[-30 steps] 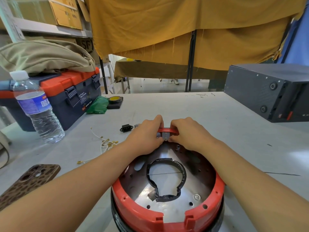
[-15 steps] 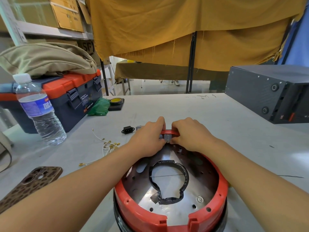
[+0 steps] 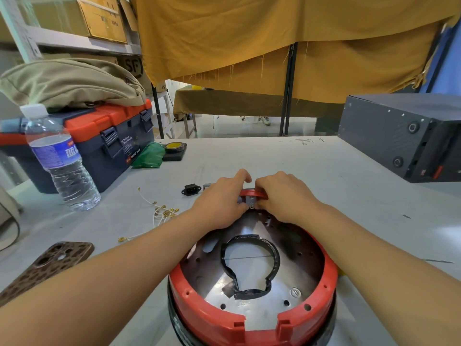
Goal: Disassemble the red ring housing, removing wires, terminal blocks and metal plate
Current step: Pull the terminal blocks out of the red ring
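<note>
Both hands' fingers [image 3: 245,178] pinch the grey terminal block [image 3: 250,201] between them.

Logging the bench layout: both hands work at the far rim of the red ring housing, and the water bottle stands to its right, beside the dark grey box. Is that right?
Not quite. Both hands, left hand and right hand, are at the far rim of the red ring housing, but the head view shows the water bottle on the left, in front of the toolbox. The dark grey box sits alone on the right.

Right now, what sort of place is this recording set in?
Probably a workshop or storeroom: a toolbox on the worktable, shelving with cardboard boxes, and a curtain as a partition.
</note>
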`<move>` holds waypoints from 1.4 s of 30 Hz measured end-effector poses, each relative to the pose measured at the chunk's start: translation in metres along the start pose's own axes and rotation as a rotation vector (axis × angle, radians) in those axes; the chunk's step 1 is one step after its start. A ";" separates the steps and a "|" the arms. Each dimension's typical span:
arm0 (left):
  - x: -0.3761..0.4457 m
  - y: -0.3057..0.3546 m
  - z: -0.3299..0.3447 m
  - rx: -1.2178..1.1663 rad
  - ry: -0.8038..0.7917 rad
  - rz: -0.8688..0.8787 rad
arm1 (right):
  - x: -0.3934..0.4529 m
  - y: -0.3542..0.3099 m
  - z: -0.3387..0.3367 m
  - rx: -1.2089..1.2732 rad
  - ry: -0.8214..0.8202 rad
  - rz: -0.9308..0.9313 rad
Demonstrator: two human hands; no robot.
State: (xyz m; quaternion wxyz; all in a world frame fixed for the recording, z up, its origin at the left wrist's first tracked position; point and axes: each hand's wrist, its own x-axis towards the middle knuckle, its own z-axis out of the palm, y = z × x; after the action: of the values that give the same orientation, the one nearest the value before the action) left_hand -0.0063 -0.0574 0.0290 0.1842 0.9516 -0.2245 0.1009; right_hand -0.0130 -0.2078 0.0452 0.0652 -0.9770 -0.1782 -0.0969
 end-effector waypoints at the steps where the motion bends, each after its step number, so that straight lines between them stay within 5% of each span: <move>1: 0.000 0.001 0.000 0.005 0.003 0.000 | 0.001 -0.001 0.001 -0.024 0.007 -0.003; 20: 0.005 -0.004 -0.010 -0.369 -0.012 -0.187 | 0.003 0.004 0.008 0.204 -0.018 0.050; 42: 0.006 -0.013 -0.009 -0.590 0.255 -0.371 | 0.003 0.007 0.010 0.312 -0.110 -0.013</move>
State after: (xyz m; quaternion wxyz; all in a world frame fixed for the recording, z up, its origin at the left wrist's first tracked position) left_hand 0.0044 -0.0451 0.0350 0.4923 0.8618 -0.0427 0.1143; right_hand -0.0061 -0.2113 0.0357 0.2056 -0.9577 -0.2009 -0.0146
